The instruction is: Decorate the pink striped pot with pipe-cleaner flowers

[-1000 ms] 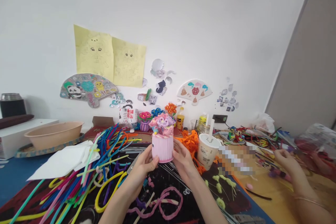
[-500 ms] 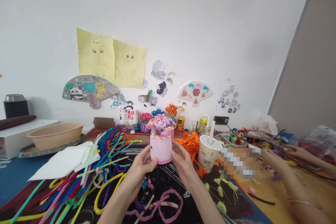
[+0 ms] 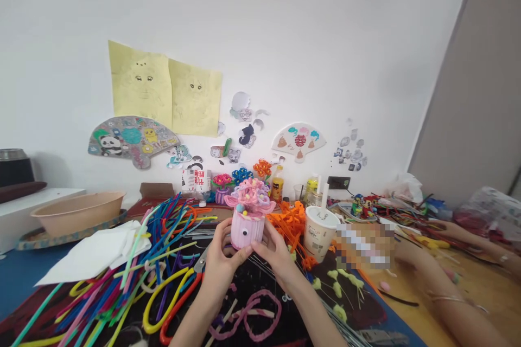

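Observation:
Both my hands hold up a small pink pipe-cleaner pot (image 3: 246, 227) topped with pink and purple flowers, a googly eye on its front. My left hand (image 3: 220, 257) grips its left side, fingers curled round it. My right hand (image 3: 275, 254) wraps the right side and underside. The pot hovers above a black mat (image 3: 280, 331) strewn with pink pipe-cleaner loops (image 3: 248, 317).
A heap of coloured pipe cleaners (image 3: 134, 276) lies left, with white paper (image 3: 93, 252) and a tan bowl (image 3: 75, 211) beyond. A paper cup with straw (image 3: 319, 230) and orange pipe cleaners (image 3: 291, 219) stand right. Another person's arms (image 3: 443, 293) rest at the right.
The pot has been turned and tilted towards me, so its googly eye now faces the camera. My hands have closed in nearer its front. The other person's hands shifted.

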`<state>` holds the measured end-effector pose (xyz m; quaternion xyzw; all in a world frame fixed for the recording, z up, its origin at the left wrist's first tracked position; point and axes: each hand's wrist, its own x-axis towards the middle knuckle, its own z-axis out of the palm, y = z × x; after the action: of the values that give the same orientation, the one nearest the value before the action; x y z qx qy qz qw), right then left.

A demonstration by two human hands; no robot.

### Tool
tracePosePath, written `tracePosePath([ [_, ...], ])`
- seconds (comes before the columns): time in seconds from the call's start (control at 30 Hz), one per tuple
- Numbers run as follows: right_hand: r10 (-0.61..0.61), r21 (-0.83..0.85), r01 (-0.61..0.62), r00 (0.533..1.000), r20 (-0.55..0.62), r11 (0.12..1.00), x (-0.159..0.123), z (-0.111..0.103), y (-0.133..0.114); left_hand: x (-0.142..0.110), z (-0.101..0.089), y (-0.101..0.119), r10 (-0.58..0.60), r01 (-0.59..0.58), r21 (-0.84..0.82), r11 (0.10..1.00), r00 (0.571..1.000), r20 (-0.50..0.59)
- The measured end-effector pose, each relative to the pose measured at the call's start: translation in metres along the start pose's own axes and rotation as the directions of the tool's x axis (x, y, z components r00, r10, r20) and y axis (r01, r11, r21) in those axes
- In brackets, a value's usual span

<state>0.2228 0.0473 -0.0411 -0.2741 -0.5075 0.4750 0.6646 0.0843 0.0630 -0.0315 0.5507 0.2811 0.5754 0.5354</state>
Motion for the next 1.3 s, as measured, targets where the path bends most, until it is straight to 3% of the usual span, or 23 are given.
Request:
tracePosePath([
  [0.17, -0.013, 0.025, 0.015, 0.997, -0.073, 1.000, 0.005, -0.009, 0.004, -0.001, -0.004, 0.006, -0.080, 0.087, -0.159, 0.983, 0.996, 0.049],
  [0.3, -0.039, 0.011, 0.040, 0.998, -0.048, 0.999, 0.004, -0.010, 0.001, -0.002, -0.006, 0.006, -0.149, 0.163, -0.217, 0.962, 0.986, 0.077],
  [0.47, -0.037, 0.012, 0.037, 0.999, -0.015, 0.999, 0.003, -0.008, -0.004, -0.004, -0.003, 0.009, -0.147, 0.162, -0.211, 0.964, 0.986, 0.085],
  [0.67, -0.017, 0.038, 0.013, 0.994, 0.107, 0.999, -0.003, 0.003, -0.010, -0.002, -0.001, 0.006, -0.068, 0.083, -0.123, 0.989, 0.990, 0.122],
  [1.0, -0.013, -0.100, 0.007, 0.998, -0.059, 0.995, -0.005, 0.017, 0.011, -0.002, 0.001, -0.008, 0.079, -0.089, 0.200, 0.976, 0.995, 0.058],
  [1.3, -0.126, -0.142, 0.102, 0.978, -0.168, 0.985, -0.003, 0.021, 0.018, -0.008, 0.011, -0.001, 0.128, -0.148, 0.281, 0.948, 0.988, 0.088],
])
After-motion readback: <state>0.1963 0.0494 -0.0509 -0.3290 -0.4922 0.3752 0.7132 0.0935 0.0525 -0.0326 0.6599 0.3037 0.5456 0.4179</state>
